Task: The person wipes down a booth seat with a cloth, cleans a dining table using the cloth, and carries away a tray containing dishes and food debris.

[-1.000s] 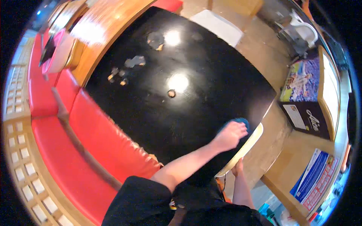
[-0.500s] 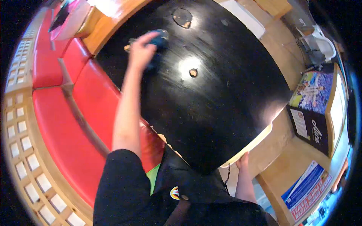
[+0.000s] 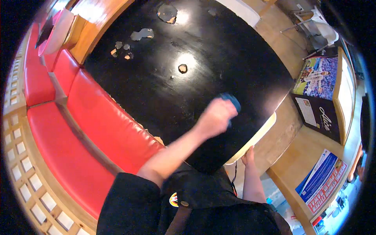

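Observation:
My left hand (image 3: 218,113) is closed on a dark blue cloth (image 3: 232,102), pressed to the black tabletop (image 3: 164,94) near its right corner; motion blurs both. At the table's lower right edge, my right hand (image 3: 247,156) grips a cream tray (image 3: 256,137) from its outer side. Most of the tray is hidden under or behind the table edge. Worn patches mark the black surface: a small round one (image 3: 182,68) near the middle and several at the upper left.
Red padded seats (image 3: 102,113) run along the left side. A black box with a picture (image 3: 317,113) and printed sheets (image 3: 321,182) lie on the right. A white chair (image 3: 323,29) stands at the upper right. A pink-rimmed container (image 3: 58,33) is at the upper left.
My left hand swept the cloth from the right edge to the table's upper left, then back toward the lower right. My right hand stayed on the tray. The view shifted slightly.

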`<state>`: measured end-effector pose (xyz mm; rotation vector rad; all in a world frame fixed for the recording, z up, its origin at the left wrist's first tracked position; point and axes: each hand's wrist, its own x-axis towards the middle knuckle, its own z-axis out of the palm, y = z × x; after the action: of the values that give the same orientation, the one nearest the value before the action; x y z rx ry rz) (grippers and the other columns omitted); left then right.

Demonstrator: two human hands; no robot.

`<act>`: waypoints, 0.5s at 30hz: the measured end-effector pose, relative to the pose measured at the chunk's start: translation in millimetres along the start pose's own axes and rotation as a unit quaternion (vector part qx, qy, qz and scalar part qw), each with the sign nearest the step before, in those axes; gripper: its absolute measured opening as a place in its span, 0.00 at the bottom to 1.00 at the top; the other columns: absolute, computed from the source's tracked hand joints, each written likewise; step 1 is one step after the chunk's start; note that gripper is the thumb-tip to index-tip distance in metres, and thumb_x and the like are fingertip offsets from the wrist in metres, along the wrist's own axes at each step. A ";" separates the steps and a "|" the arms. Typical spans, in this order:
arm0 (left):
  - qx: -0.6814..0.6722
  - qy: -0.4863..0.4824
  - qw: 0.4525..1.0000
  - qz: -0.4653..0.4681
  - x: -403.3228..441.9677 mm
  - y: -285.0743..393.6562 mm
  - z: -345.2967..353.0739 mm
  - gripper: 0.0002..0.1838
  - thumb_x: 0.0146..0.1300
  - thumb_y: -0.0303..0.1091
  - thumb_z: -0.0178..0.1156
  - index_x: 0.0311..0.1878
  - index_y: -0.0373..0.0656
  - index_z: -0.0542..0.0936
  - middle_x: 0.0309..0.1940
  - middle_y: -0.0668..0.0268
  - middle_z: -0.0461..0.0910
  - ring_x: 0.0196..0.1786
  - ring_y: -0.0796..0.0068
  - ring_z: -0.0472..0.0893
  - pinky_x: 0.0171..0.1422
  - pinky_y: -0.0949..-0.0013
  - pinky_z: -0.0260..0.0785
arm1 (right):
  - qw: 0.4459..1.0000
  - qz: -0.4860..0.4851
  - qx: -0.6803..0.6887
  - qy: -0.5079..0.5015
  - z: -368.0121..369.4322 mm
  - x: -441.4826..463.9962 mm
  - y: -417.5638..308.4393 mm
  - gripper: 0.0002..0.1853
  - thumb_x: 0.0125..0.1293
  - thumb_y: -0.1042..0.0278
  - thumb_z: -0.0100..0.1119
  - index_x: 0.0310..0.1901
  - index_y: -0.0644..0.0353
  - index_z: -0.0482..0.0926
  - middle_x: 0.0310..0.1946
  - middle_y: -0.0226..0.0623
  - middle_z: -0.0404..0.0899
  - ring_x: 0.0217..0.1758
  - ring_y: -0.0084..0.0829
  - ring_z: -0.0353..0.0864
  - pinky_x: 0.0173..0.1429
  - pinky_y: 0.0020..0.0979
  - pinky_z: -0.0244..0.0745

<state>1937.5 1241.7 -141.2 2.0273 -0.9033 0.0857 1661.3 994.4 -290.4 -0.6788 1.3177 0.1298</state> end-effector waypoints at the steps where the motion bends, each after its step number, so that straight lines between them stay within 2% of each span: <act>1: -0.038 -0.034 0.999 0.018 -9.0 23.8 26.4 0.15 0.45 0.25 0.55 0.40 0.44 0.81 0.43 0.63 0.80 0.52 0.64 0.76 0.62 0.58 0.63 | 1.000 -0.005 -0.010 0.011 -0.2 1.4 0.4 0.34 0.70 0.38 0.25 0.66 0.56 0.55 0.62 0.42 0.64 0.64 0.44 0.65 0.63 0.51 0.65; 3: -0.111 -0.072 0.991 0.032 -23.3 56.9 73.3 0.16 0.44 0.25 0.57 0.40 0.43 0.80 0.45 0.64 0.79 0.55 0.66 0.74 0.65 0.59 0.60 | 0.999 -0.016 -0.026 0.035 -1.4 4.4 3.0 0.34 0.70 0.37 0.25 0.67 0.55 0.55 0.61 0.42 0.65 0.63 0.42 0.67 0.62 0.50 0.68; 4: -0.147 -0.079 0.986 0.028 -22.8 67.2 80.8 0.17 0.42 0.25 0.58 0.40 0.43 0.80 0.46 0.64 0.79 0.57 0.67 0.73 0.66 0.59 0.59 | 0.999 -0.033 -0.019 0.002 -0.5 3.0 4.7 0.34 0.70 0.37 0.25 0.67 0.54 0.55 0.61 0.41 0.66 0.63 0.42 0.67 0.61 0.49 0.68; 5: -0.180 -0.105 0.977 0.039 -23.3 71.9 87.1 0.18 0.43 0.22 0.57 0.42 0.41 0.80 0.46 0.63 0.79 0.56 0.64 0.75 0.65 0.60 0.62 | 0.998 -0.049 -0.012 -0.030 -0.5 2.0 6.3 0.34 0.69 0.37 0.25 0.67 0.54 0.56 0.60 0.40 0.66 0.62 0.41 0.68 0.61 0.47 0.69; 7: -0.309 -0.138 0.940 -0.047 -10.9 77.4 84.9 0.18 0.44 0.20 0.54 0.42 0.40 0.80 0.46 0.61 0.80 0.54 0.62 0.77 0.63 0.62 0.65 | 0.995 -0.070 -0.031 -0.060 1.9 -2.6 2.9 0.34 0.69 0.37 0.24 0.67 0.52 0.56 0.60 0.38 0.66 0.62 0.38 0.68 0.61 0.42 0.70; 8: -0.371 -0.159 0.910 -0.091 -3.1 80.9 84.6 0.18 0.45 0.19 0.53 0.43 0.39 0.80 0.46 0.61 0.80 0.53 0.62 0.78 0.62 0.63 0.66 | 0.988 -0.099 -0.029 -0.114 1.8 -6.9 6.2 0.35 0.69 0.35 0.26 0.67 0.52 0.56 0.60 0.37 0.67 0.62 0.38 0.68 0.60 0.42 0.71; 9: -0.424 -0.099 0.890 -0.138 13.2 89.7 66.1 0.18 0.48 0.18 0.51 0.43 0.39 0.81 0.44 0.59 0.81 0.51 0.62 0.80 0.59 0.66 0.69 | 0.981 -0.137 -0.044 -0.133 -14.8 16.2 15.7 0.35 0.68 0.34 0.27 0.66 0.52 0.57 0.60 0.37 0.67 0.62 0.38 0.68 0.59 0.42 0.71; 10: -0.450 -0.074 0.875 -0.161 25.9 95.1 53.4 0.14 0.51 0.21 0.57 0.43 0.41 0.82 0.44 0.59 0.81 0.52 0.65 0.79 0.60 0.68 0.68 | 0.972 -0.174 -0.057 -0.147 -32.1 37.3 24.9 0.36 0.67 0.33 0.29 0.66 0.52 0.58 0.60 0.37 0.68 0.62 0.37 0.68 0.59 0.42 0.70; 11: -0.417 -0.116 0.889 -0.150 35.3 95.9 45.1 0.13 0.53 0.23 0.59 0.43 0.41 0.82 0.45 0.59 0.81 0.52 0.65 0.79 0.60 0.67 0.68 | 0.991 -0.112 -0.042 -0.068 -10.6 13.7 15.3 0.36 0.66 0.31 0.30 0.65 0.52 0.60 0.59 0.36 0.69 0.61 0.37 0.69 0.58 0.41 0.70; 12: -0.383 -0.155 0.901 -0.135 41.8 100.5 38.1 0.12 0.54 0.26 0.61 0.43 0.42 0.82 0.46 0.59 0.81 0.53 0.64 0.78 0.61 0.67 0.68 | 0.994 -0.094 -0.041 -0.044 1.2 1.7 7.8 0.37 0.66 0.31 0.30 0.65 0.52 0.60 0.59 0.35 0.69 0.61 0.36 0.69 0.59 0.41 0.69; 15: -0.423 -0.207 0.873 -0.123 58.3 127.0 29.3 0.11 0.55 0.31 0.63 0.42 0.44 0.83 0.48 0.61 0.80 0.56 0.63 0.75 0.63 0.64 0.65 | 0.986 -0.129 -0.017 -0.104 38.4 -49.2 -9.9 0.38 0.65 0.31 0.30 0.65 0.53 0.59 0.59 0.35 0.68 0.61 0.36 0.68 0.62 0.40 0.66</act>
<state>1892.7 1143.5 -47.6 1.3068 -0.7323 -0.7867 1684.7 1020.6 -237.9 -0.8363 1.0211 0.0119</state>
